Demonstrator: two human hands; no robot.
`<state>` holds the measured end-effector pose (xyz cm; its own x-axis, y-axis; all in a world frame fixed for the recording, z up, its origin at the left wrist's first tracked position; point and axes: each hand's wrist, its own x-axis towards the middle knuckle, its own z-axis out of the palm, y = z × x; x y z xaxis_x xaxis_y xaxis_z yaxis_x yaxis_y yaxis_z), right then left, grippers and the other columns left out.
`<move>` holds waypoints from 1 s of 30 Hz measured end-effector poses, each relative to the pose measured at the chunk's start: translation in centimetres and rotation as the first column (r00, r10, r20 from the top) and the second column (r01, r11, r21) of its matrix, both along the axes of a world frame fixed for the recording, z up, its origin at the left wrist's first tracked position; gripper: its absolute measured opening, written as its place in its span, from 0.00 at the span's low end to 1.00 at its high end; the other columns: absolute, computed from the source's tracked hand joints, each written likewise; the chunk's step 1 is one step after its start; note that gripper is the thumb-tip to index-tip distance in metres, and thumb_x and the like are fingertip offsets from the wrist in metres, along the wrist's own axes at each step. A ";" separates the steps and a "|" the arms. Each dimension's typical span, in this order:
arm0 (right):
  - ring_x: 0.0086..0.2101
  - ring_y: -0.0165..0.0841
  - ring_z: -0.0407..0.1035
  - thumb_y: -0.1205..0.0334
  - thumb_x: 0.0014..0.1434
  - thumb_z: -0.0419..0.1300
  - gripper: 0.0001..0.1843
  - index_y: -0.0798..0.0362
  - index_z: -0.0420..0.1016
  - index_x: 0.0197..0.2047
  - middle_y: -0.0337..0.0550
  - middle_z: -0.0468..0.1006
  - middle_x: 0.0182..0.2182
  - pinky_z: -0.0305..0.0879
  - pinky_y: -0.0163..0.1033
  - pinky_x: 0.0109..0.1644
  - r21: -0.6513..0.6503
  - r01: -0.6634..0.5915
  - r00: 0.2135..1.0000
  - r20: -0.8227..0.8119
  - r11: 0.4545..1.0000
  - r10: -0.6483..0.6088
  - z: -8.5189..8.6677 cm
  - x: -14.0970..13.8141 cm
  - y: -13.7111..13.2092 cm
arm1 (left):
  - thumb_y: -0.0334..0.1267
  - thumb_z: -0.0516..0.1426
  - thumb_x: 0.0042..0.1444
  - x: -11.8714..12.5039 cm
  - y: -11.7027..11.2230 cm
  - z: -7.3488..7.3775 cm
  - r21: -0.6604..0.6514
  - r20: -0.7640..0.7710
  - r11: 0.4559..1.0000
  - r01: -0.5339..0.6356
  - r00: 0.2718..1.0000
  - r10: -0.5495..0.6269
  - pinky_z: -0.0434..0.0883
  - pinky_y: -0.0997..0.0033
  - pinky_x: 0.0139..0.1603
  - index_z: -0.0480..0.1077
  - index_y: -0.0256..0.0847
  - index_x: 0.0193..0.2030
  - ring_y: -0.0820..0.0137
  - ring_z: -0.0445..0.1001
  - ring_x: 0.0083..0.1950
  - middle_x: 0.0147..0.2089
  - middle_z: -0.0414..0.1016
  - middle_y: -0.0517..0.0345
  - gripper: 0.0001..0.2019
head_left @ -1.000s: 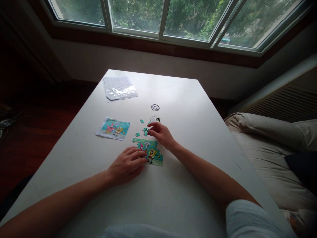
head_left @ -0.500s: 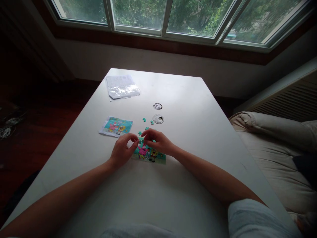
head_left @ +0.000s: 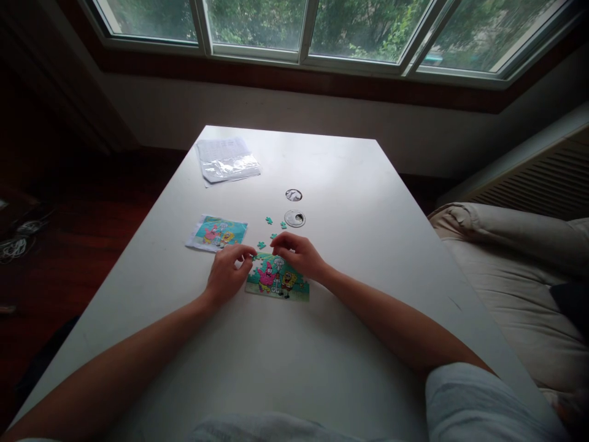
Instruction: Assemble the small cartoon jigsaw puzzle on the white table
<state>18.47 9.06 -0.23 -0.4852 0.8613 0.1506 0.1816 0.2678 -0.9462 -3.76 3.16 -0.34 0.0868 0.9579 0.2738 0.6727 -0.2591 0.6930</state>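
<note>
Curves left hand [head_left: 227, 270] and right hand [head_left: 299, 255] about puzzle [head_left: 276, 282]; cannot tell whether clamped. Has loose pieces [head_left: 269, 220] on far side, likely for easy reach.

Table [head_left: 257, 356]: white top, two round inserts [head_left: 295, 218]. On top: partly assembled cartoon jigsaw puzzle [head_left: 278, 283]; loose teal puzzle pieces [head_left: 269, 220] just beyond; cartoon picture print [head_left: 223, 232] at left; papers [head_left: 223, 148] with clear plastic sleeve [head_left: 230, 167] near far left corner.

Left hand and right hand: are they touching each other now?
Apart. The head view shows a gap between the left hand and right hand, with a loose puzzle piece visible in it.
</note>
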 end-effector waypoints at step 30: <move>0.31 0.30 0.70 0.64 0.60 0.59 0.08 0.52 0.78 0.41 0.38 0.80 0.32 0.64 0.35 0.36 0.005 0.010 0.999 0.043 1.000 -0.010 -0.8 0.0 0.1 | 0.34 0.58 0.62 0.5 -0.4 -0.3 0.039 -0.284 0.990 0.137 0.951 -0.121 0.63 0.59 0.52 0.77 0.48 0.40 0.62 0.73 0.48 0.43 0.81 0.59 0.06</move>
